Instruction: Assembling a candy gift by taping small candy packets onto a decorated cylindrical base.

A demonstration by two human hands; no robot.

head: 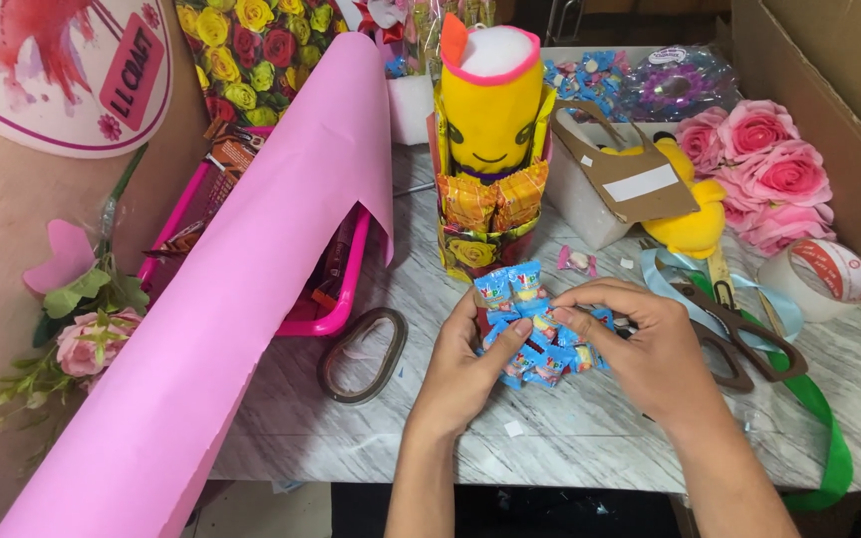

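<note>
Holding a bunch of little blue candy packets (pixel 533 329) in the middle of the frame, left hand (pixel 470 364) cupping underneath, right hand (pixel 640 344) pinching on top. Sitting just above: a yellow plush toy (pixel 490 110). Leaning at left: a big pink paper roll (pixel 251 279). Lying at right: brown scissors (pixel 739 334).

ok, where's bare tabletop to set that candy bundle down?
Bare marble along the near edge of the table, below both hands, and left of the left hand past the tape ring. Crowded: right of the right hand lie scissors and ribbon; the back holds the yellow plush and roses.
</note>
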